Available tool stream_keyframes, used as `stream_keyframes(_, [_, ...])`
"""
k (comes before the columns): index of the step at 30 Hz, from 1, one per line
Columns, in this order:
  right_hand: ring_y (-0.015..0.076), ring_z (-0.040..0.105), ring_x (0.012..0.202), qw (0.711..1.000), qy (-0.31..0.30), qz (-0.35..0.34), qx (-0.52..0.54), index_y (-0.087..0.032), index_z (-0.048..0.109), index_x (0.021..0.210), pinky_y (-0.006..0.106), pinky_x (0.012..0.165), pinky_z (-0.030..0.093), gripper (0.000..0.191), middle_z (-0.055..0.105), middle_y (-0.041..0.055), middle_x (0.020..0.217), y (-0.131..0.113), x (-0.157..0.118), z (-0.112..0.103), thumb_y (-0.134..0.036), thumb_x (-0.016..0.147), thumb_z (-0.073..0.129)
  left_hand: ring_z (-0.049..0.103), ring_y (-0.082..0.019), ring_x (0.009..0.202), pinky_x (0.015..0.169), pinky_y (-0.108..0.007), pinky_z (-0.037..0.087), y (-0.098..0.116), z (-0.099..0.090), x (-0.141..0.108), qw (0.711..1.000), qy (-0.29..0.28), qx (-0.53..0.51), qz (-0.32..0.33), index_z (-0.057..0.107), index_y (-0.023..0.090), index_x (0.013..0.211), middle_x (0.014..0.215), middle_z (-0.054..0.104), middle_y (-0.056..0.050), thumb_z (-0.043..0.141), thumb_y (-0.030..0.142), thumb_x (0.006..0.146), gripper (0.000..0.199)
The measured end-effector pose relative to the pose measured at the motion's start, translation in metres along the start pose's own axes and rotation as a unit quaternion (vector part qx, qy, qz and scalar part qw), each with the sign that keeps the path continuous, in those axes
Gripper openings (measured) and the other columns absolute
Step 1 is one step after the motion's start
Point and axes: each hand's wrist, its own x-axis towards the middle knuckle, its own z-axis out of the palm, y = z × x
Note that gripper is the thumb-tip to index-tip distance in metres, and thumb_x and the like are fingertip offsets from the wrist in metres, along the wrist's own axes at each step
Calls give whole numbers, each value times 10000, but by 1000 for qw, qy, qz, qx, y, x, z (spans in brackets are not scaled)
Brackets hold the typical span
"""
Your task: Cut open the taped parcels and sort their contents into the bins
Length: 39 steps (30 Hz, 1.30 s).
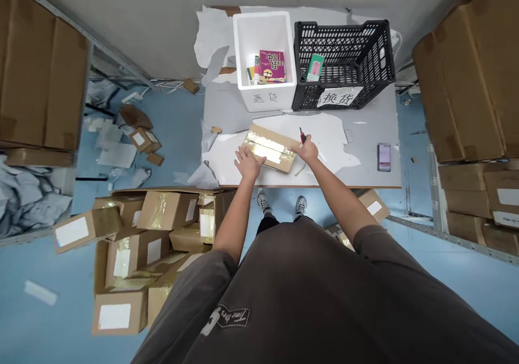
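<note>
A flat brown cardboard box (278, 137) lies on the table, with shiny clear tape over its top and a white label. My left hand (248, 164) rests on the box's left end, fingers spread. In my right hand (307, 150) is a red and black box cutter (303, 136), its tip pointing away from me. Fingers of that hand also reach the box's right end. Beyond the box stands a white bin (265, 98) holding several books (271, 67). Beside it is a black plastic crate (344, 91) with a green and pink item (315, 67) inside.
A phone (384, 157) lies at the right of the paper-covered table (371, 131). Several taped parcels (168, 211) fill a large carton on the floor at left. Shelves with big cartons (466, 77) flank both sides. Smaller boxes (145, 139) lie on the blue floor.
</note>
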Motion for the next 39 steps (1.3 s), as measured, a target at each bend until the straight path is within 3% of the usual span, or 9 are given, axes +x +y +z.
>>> stream_keyframes(3, [409, 748, 1186, 999, -21, -43, 0, -206, 458, 1424, 494, 998, 589, 918, 777, 194, 1242, -12, 20, -1, -727, 819, 912, 177, -488, 1752, 1352, -735, 270, 11, 2, -11, 999, 41, 22, 12, 340, 154, 1794, 1867, 283, -264, 580, 614, 1074, 887])
stream_keyframes(7, [398, 746, 1209, 995, -48, -84, -5, -208, 461, 1442, 491, 1012, 585, 869, 777, 204, 1279, -20, 32, -5, -701, 866, 888, 306, -427, 1708, 1373, -651, 271, 42, -8, -4, 955, -25, 65, 287, 525, 281, 1699, 1771, 490, -146, 720, 342, 971, 755])
stream_keyframes(9, [388, 750, 1213, 995, -49, -86, -11, -204, 463, 1454, 479, 1017, 580, 844, 777, 208, 1292, -21, 31, -6, -677, 892, 878, 421, -416, 1621, 1344, -600, 338, 60, -13, 3, 928, -75, 99, 352, 553, 280, 1672, 1661, 583, -145, 814, 327, 873, 842])
stream_keyframes(15, [389, 759, 1179, 993, -36, -115, -6, -195, 473, 1476, 455, 988, 583, 780, 794, 209, 1262, -21, 20, -6, -644, 949, 832, 577, -401, 1424, 1195, -510, 498, 76, -16, 4, 937, -56, 147, 313, 682, 198, 1489, 1486, 650, -194, 916, 282, 785, 747])
stream_keyframes(20, [335, 804, 1006, 981, -40, -175, 69, -230, 528, 1469, 408, 914, 603, 422, 820, 125, 1090, 12, 1, -18, -507, 1151, 513, 348, -424, 1694, 1287, -530, 455, 62, -12, 4, 938, -45, 103, 327, 672, 239, 1392, 1810, 395, -178, 1035, 335, 691, 796])
stream_keyframes(23, [244, 765, 696, 961, -131, -188, 152, -261, 563, 1409, 330, 744, 608, 369, 763, 6, 831, 45, -18, -26, -500, 1173, 410, 299, -443, 1731, 1293, -514, 469, 62, -10, 13, 941, -85, 88, 316, 631, 217, 1378, 1871, 282, -210, 1073, 400, 640, 879])
stream_keyframes(26, [198, 714, 581, 942, -220, -194, 165, -271, 602, 1333, 293, 678, 590, 330, 708, -48, 733, 63, -36, -28, -515, 1153, 470, 336, -471, 1711, 1284, -504, 487, 64, -9, 19, 941, -87, 81, 318, 616, 188, 1380, 1843, 317, -259, 1082, 466, 608, 943])
stream_keyframes(32, [172, 624, 489, 955, -221, -184, 77, -264, 655, 1223, 302, 673, 577, 273, 663, -57, 693, 50, -41, -35, -504, 1128, 567, 310, -473, 1723, 1287, -519, 483, 60, -7, 13, 933, -84, 74, 342, 557, 168, 1470, 1827, 340, -288, 1047, 479, 680, 981])
stream_keyframes(39, [145, 515, 409, 930, -309, -112, 164, -267, 570, 1134, 234, 451, 429, 344, 555, -92, 608, 47, -40, -41, -607, 1101, 615, 335, -479, 1709, 1246, -503, 528, 69, -11, 15, 931, -97, 96, 338, 458, 147, 1600, 1806, 377, -302, 1070, 402, 665, 1146])
